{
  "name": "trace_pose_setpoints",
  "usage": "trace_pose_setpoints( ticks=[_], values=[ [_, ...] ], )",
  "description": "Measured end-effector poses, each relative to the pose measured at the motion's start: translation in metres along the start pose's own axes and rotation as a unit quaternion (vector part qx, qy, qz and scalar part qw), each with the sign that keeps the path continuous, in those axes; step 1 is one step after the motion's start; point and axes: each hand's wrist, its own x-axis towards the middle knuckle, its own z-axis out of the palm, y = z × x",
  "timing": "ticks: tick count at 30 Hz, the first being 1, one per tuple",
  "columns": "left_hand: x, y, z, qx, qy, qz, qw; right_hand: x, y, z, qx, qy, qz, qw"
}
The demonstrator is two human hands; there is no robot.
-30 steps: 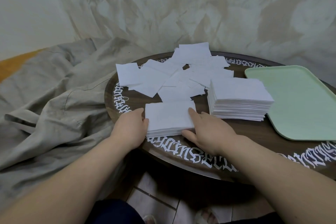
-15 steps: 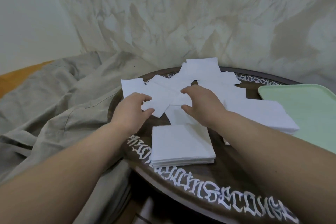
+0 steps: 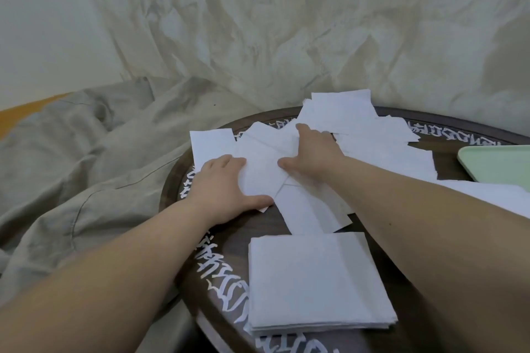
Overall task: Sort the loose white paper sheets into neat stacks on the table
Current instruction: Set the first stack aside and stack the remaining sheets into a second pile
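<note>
**On the round table, loose sheets are gathered by both hands**

Head view: the left hand (image 3: 226, 183) and right hand (image 3: 312, 155) are laid flat, fingers spread, on the scattered loose sheets (image 3: 266, 169) at the middle of the table (image 3: 269, 223); nothing is gripped; a squared stack (image 3: 315, 281) is seen near the front edge; a green tray (image 3: 499, 163) is seen at the right.

Round dark table (image 3: 266, 226), white lettering on rim; squared stack (image 3: 315, 284) at 6 o'clock, loose sheets (image 3: 358, 135) at 12, green tray (image 3: 499, 163) at 3
</note>
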Motion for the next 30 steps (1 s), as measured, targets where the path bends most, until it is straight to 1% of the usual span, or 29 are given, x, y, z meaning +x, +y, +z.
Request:
trace_pose_setpoints(
  ticks=[3, 7, 9, 11, 12, 14, 16, 19, 22, 24, 26, 27, 30],
  values=[
    [-0.001, -0.001, 0.000, -0.014, 0.009, -0.002, 1.000, 0.004, -0.001, -0.002, -0.011, 0.004, 0.009, 1.000],
    [0.000, -0.005, -0.001, -0.072, 0.054, -0.059, 0.994, -0.003, -0.002, -0.004, 0.055, 0.039, -0.009, 0.998],
    [-0.004, -0.009, 0.001, -0.062, 0.079, -0.089, 0.991, -0.010, 0.000, -0.007, 0.108, 0.032, -0.010, 0.994],
    [-0.009, -0.013, 0.003, -0.062, 0.095, -0.100, 0.988, -0.017, 0.001, -0.012, 0.149, 0.014, -0.002, 0.989],
    [-0.012, -0.014, 0.004, -0.067, 0.095, -0.098, 0.988, -0.020, 0.002, -0.012, 0.148, 0.008, -0.004, 0.989],
    [-0.016, -0.013, 0.006, -0.067, 0.079, -0.081, 0.991, -0.024, 0.005, -0.009, 0.107, -0.011, 0.003, 0.994],
    [-0.019, -0.007, 0.006, -0.054, 0.057, -0.043, 0.996, -0.026, 0.006, -0.005, 0.097, -0.008, 0.020, 0.995],
    [-0.020, 0.001, 0.005, -0.060, 0.034, -0.001, 0.998, -0.028, 0.004, -0.006, 0.149, 0.019, 0.037, 0.988],
    [-0.018, 0.002, 0.004, -0.078, 0.029, 0.003, 0.997, -0.030, 0.004, -0.009, 0.231, 0.011, 0.053, 0.971],
    [-0.017, 0.001, 0.003, -0.077, 0.027, -0.001, 0.997, -0.032, 0.004, -0.013, 0.208, 0.021, 0.054, 0.976],
    [-0.018, -0.001, 0.004, -0.071, 0.031, -0.004, 0.997, -0.032, 0.005, -0.015, 0.117, 0.020, 0.042, 0.992],
    [-0.018, -0.002, 0.004, -0.069, 0.033, -0.004, 0.997, -0.034, 0.003, -0.016, 0.090, 0.017, 0.037, 0.995],
    [-0.019, -0.003, 0.003, -0.063, 0.034, 0.005, 0.997, -0.031, 0.003, -0.010, 0.075, 0.021, 0.031, 0.996]
  ],
)
